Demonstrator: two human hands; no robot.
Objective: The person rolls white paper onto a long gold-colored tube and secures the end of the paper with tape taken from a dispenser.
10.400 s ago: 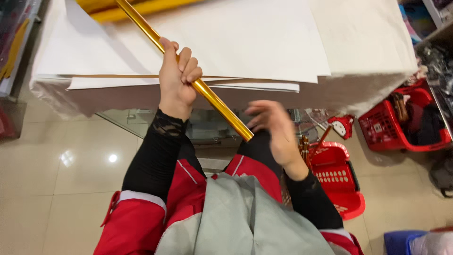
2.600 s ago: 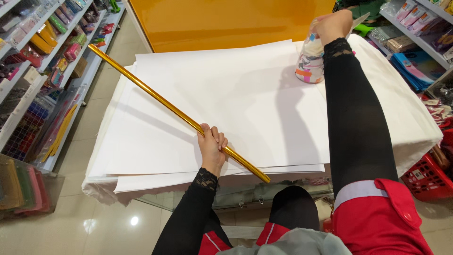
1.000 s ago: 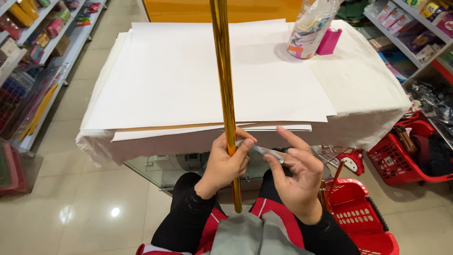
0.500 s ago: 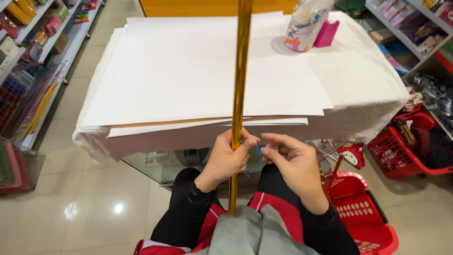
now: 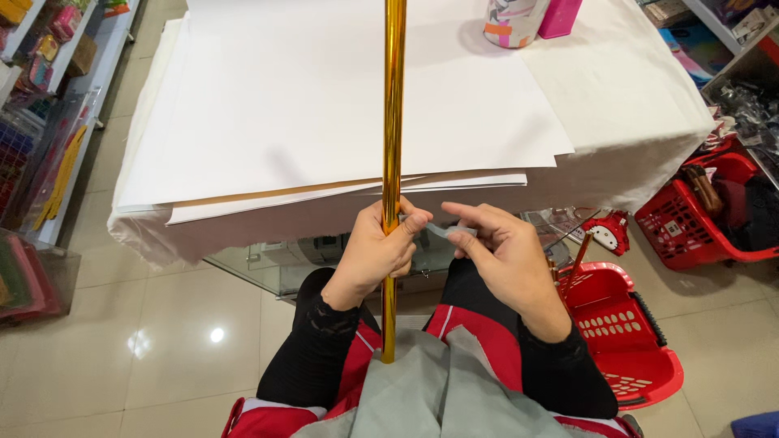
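While my left hand (image 5: 380, 255) grips the gold roll (image 5: 394, 146) at frame centre, my right hand (image 5: 499, 251) pinches clear tape (image 5: 442, 230); I'd press it flat, wrinkle-free.

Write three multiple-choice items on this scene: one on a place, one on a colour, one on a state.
1. Where does the pink box stand?
A. at the far right of the table, beside the printed cup
B. on the floor by the baskets
C. in the person's lap

2. What colour is the thin roll?
A. silver
B. shiny gold
C. blue

3. How does the left hand meet the roll?
A. it hovers clear of it
B. it lies flat on the paper
C. it is wrapped around it

Answers:
1. A, the box sits next to the printed cup on the white-covered table.
2. B, the roll gleams gold along its whole length.
3. C, the fingers close around the roll, while the right hand pinches a small strip of clear tape beside it.
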